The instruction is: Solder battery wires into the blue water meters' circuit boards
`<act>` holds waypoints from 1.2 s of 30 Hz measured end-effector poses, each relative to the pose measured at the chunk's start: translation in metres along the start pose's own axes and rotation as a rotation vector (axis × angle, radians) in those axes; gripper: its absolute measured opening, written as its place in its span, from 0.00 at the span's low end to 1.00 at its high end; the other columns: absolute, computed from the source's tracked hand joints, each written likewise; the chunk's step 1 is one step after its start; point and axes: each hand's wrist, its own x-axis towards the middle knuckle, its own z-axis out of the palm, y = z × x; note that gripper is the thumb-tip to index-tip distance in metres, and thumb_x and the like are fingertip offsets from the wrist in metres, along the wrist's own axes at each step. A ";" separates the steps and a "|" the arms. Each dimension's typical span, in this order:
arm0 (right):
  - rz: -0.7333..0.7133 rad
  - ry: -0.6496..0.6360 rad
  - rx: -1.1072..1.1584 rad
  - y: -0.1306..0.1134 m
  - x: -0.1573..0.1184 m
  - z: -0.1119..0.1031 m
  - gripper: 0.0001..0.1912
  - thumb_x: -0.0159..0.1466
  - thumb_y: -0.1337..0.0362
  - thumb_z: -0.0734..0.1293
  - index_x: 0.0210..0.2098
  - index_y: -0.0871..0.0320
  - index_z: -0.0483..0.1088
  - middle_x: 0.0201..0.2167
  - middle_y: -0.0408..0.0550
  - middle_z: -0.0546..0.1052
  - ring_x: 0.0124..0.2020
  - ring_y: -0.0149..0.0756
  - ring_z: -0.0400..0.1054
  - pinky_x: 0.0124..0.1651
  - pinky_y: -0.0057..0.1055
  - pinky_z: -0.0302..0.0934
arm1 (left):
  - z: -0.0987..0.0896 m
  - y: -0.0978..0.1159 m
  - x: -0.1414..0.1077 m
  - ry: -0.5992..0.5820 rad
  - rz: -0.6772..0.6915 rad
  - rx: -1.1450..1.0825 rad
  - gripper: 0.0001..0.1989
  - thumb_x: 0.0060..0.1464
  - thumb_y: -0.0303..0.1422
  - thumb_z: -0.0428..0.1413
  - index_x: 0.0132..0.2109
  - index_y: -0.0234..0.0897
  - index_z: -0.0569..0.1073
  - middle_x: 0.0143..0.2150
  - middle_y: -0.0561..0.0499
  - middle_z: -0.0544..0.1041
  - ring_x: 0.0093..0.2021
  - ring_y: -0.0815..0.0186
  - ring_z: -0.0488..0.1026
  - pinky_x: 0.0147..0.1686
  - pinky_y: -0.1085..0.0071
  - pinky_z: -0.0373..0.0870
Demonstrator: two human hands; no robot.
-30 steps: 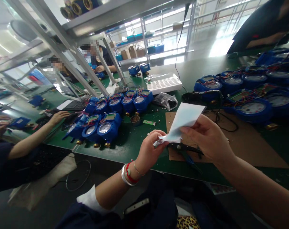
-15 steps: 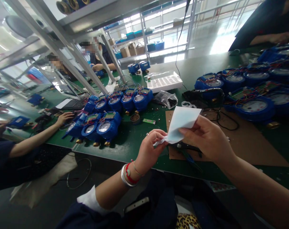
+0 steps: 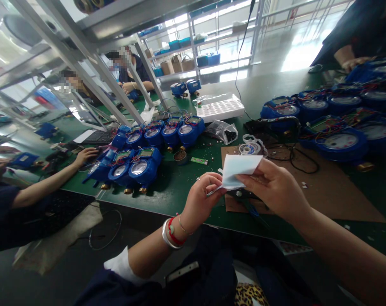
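Note:
Between my hands is a folded sheet of thin white paper, held over the front part of the bench. My left hand pinches its lower left corner, where a narrow strip or edge shows at the fingers. My right hand grips the sheet's right side, thumb on the near face and fingers behind, partly hidden. Beneath the paper lies a dark-handled hand tool, half covered, on a brown cardboard sheet. Just beyond the paper are rolls of clear tape.
Blue water meters stand in rows to the left, with more blue meters at the right. A white tray, a clear bag, a small round tin and a green strip lie between. A co-worker's arm reaches in from the left.
The paper has tipped lower and flatter, with my right hand slightly down and left, baring the tape rolls behind. At the far right a co-worker's hand has moved left onto the meters.

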 end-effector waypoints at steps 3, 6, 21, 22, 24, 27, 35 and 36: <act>-0.005 -0.001 -0.047 0.003 -0.001 0.002 0.08 0.62 0.61 0.67 0.40 0.56 0.70 0.36 0.44 0.78 0.37 0.36 0.74 0.40 0.29 0.67 | 0.000 -0.001 -0.001 -0.004 -0.053 -0.035 0.07 0.53 0.32 0.59 0.37 0.34 0.70 0.45 0.47 0.70 0.46 0.66 0.70 0.46 0.67 0.72; -0.017 -0.024 -0.081 0.003 -0.001 0.004 0.08 0.62 0.60 0.67 0.39 0.56 0.71 0.35 0.43 0.78 0.35 0.36 0.74 0.38 0.28 0.66 | 0.000 -0.004 -0.002 -0.013 -0.115 -0.022 0.10 0.53 0.34 0.59 0.42 0.34 0.71 0.47 0.45 0.70 0.45 0.65 0.70 0.44 0.67 0.73; 0.025 -0.107 -0.139 0.004 0.004 0.002 0.16 0.62 0.56 0.65 0.47 0.56 0.72 0.45 0.48 0.77 0.45 0.42 0.71 0.49 0.36 0.65 | 0.001 0.003 -0.002 0.024 -0.119 -0.018 0.06 0.53 0.31 0.59 0.36 0.34 0.71 0.43 0.48 0.71 0.40 0.68 0.70 0.39 0.74 0.70; 0.048 -0.100 -0.099 0.003 0.004 0.002 0.17 0.62 0.55 0.65 0.48 0.57 0.72 0.46 0.49 0.77 0.46 0.42 0.71 0.50 0.36 0.65 | 0.002 0.003 -0.002 0.026 -0.116 -0.021 0.06 0.53 0.31 0.59 0.35 0.34 0.70 0.42 0.48 0.71 0.40 0.69 0.70 0.38 0.74 0.70; 0.064 -0.085 -0.037 0.002 0.005 0.002 0.18 0.63 0.55 0.65 0.49 0.57 0.71 0.47 0.49 0.76 0.47 0.41 0.71 0.50 0.35 0.65 | 0.003 0.003 -0.002 0.032 -0.115 -0.023 0.06 0.53 0.31 0.59 0.34 0.34 0.70 0.42 0.49 0.71 0.39 0.69 0.69 0.38 0.75 0.70; 0.025 -0.101 -0.048 -0.001 0.007 0.003 0.15 0.64 0.59 0.64 0.48 0.56 0.71 0.47 0.46 0.76 0.47 0.38 0.70 0.52 0.34 0.63 | 0.004 0.004 -0.001 0.042 -0.111 -0.022 0.06 0.52 0.31 0.59 0.34 0.34 0.69 0.42 0.49 0.71 0.39 0.70 0.69 0.38 0.75 0.69; -0.036 -0.156 -0.101 -0.001 0.008 0.002 0.10 0.63 0.63 0.66 0.44 0.56 0.73 0.47 0.45 0.75 0.47 0.36 0.69 0.52 0.33 0.61 | 0.003 0.005 0.000 0.047 -0.131 0.015 0.06 0.53 0.32 0.59 0.36 0.34 0.72 0.43 0.48 0.73 0.40 0.68 0.70 0.40 0.73 0.69; 0.014 -0.150 -0.050 -0.001 0.008 0.001 0.11 0.63 0.61 0.66 0.44 0.56 0.72 0.47 0.46 0.75 0.46 0.37 0.70 0.51 0.33 0.62 | 0.003 0.005 0.000 0.046 -0.129 0.009 0.06 0.53 0.32 0.59 0.36 0.34 0.72 0.43 0.48 0.73 0.40 0.67 0.70 0.40 0.73 0.69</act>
